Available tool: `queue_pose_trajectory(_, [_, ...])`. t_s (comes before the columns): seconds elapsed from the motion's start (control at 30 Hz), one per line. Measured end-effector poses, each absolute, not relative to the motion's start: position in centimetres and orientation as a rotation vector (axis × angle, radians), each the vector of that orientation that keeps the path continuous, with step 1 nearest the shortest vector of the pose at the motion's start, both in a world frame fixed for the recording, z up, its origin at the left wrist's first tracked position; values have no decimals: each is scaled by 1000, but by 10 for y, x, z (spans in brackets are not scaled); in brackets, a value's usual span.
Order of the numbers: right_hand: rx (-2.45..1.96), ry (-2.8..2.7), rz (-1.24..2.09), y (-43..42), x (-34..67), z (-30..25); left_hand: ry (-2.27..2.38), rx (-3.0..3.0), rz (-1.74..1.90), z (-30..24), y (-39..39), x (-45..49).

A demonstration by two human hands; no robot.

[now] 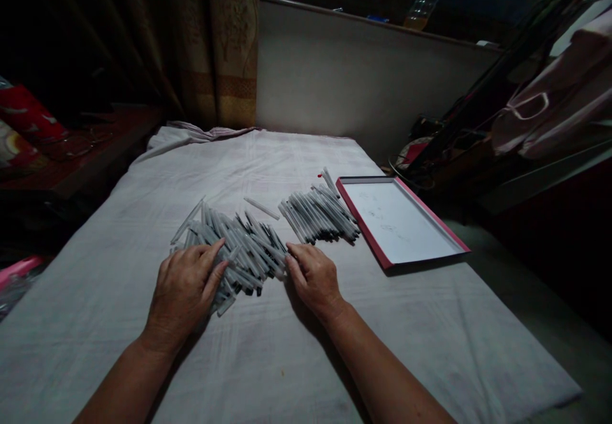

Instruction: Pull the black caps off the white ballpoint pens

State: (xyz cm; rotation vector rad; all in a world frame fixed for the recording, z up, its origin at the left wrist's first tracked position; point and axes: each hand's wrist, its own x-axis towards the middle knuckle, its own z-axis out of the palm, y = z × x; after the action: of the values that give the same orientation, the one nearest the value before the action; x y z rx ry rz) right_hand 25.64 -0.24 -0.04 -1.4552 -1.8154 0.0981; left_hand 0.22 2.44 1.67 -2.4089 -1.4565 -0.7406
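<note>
A loose heap of clear-barrelled pens (251, 245) with dark ends lies in front of me on the cloth. My left hand (184, 290) rests at the heap's left side, its fingers curled over some pens and its thumb close to the forefinger. At the right end of the same heap, my right hand (313, 277) has thumb and fingers closed around the tip of a pen, partly hidden by the fingers. Farther right lies a neater bundle of similar pens (318, 215), apart from both hands. Between heap and bundle is a single pen (261, 208).
A shallow red-edged box lid (401, 223) with a white inside lies right of the bundle. Light checked cloth (392, 341) covers the surface. Behind are a patterned curtain (234, 48) and a pale wall (320, 73). A dark side table (95, 143) stands left.
</note>
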Motion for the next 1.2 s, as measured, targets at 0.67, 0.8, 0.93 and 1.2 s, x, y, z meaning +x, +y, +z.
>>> queue_pose_trajectory(0.67, [-1985, -1738, 93, 12, 284, 0, -1286, -2356, -863, 20, 24, 3])
queue_pose_trajectory(0.8, [-2008, -1738, 89, 11, 283, 2, -1289, -2357, -855, 19, 23, 4])
queue_pose_trajectory(0.93, [-1932, -1798, 77, 9, 282, -1, -1293, -2360, -867, 19, 23, 4])
queue_pose_trajectory(1.2, [-1744, -1733, 161, 9, 283, -9, -1297, -2391, -896, 16, 24, 3])
